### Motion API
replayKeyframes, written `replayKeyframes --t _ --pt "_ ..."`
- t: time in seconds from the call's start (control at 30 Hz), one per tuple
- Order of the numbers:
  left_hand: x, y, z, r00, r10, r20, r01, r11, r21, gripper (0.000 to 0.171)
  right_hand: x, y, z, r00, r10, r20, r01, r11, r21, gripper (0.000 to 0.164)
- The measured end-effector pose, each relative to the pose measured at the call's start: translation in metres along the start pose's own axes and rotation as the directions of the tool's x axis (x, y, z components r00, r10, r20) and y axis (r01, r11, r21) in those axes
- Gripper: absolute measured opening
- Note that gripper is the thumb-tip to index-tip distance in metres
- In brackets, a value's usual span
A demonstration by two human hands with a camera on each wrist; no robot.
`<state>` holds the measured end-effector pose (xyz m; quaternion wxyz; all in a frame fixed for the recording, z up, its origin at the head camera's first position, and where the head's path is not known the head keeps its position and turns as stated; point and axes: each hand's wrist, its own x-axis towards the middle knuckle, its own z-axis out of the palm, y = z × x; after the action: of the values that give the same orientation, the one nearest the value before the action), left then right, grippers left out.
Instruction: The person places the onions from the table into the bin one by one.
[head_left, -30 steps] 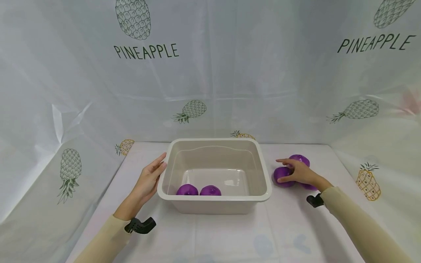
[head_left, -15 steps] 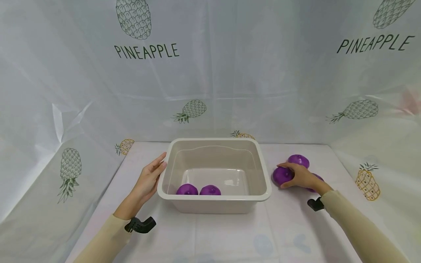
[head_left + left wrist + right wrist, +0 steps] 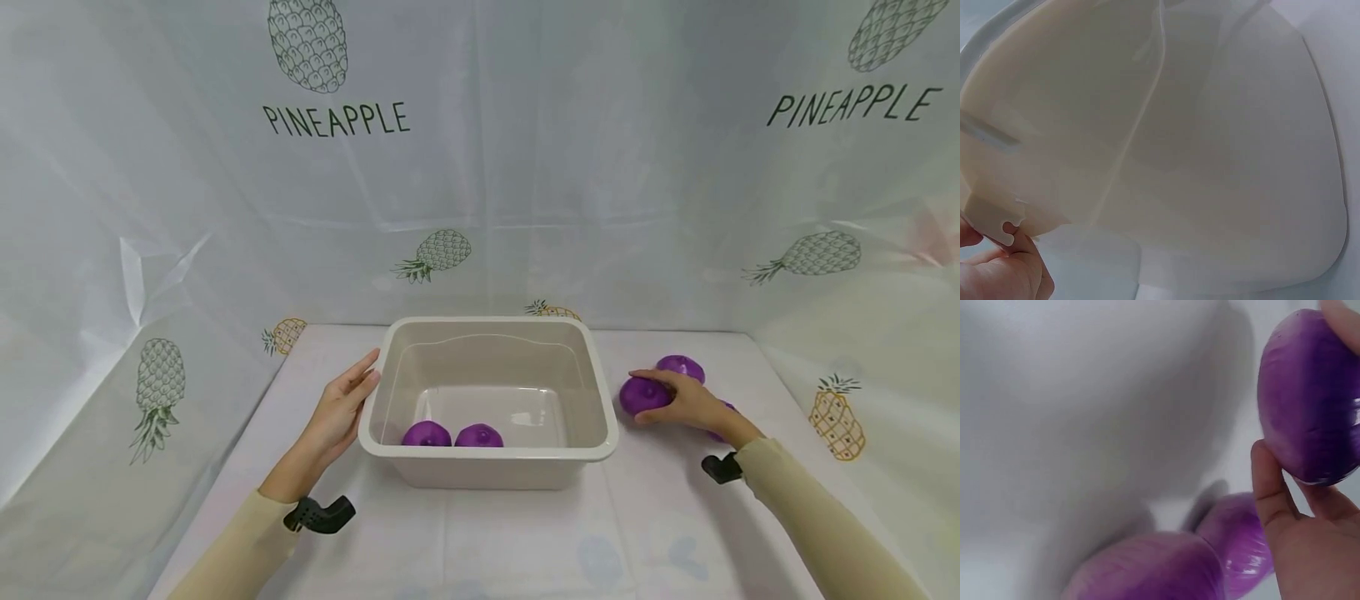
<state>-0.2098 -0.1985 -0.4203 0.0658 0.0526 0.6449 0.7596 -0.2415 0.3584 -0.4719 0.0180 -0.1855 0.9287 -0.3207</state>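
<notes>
The head camera looks forward and down across the table from the near side. The left wrist camera faces the tub's outer left wall closely; the right, purple balls at right. The head view shares both areas.

Wearer, head view. Left sleeve: long, plain beige, ending at the wrist. Right sleeve: same beige, likewise full length; weave too soft to resolve.

Left wrist camera: black, matte-looking, bent housing with a blunt squared end, worn right at the cuff on the inner side. Right wrist camera: also black, with a blocky end, partly hidden by the wrist; finer markings illegible.

Left hand and right hand: both bare, slender fingers.
</notes>
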Motion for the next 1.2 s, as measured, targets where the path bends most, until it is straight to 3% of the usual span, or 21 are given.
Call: replayKeyframes --t 0.23,0.53,0.9,1.2 --pt "-0.002 -0.002 -0.002 1.000 -0.001 -0.004 0.001 1.000 -0.008 0.056 0.005 -0.012 -0.015 1.000 0.016 -0.017 -0.016 0.999 0.051 0.077" --pt "-0.002 -0.002 -0.005 1.000 -0.003 -0.009 0.003 1.000 0.000 0.056 0.015 -0.059 -0.052 0.994 0.103 -0.022 -0.099 0.986 0.135 0.078" --pt "0.000 -0.003 -0.008 1.000 0.005 0.008 -0.005 1.000 -0.010 0.056 0.044 -0.120 -0.079 0.998 0.007 -0.066 0.006 0.980 0.197 0.071" --pt "0.003 -0.003 -0.006 1.000 -0.005 0.015 0.005 1.000 -0.017 0.056 0.072 -0.167 -0.080 0.998 -0.003 -0.060 0.015 0.977 0.213 0.073"
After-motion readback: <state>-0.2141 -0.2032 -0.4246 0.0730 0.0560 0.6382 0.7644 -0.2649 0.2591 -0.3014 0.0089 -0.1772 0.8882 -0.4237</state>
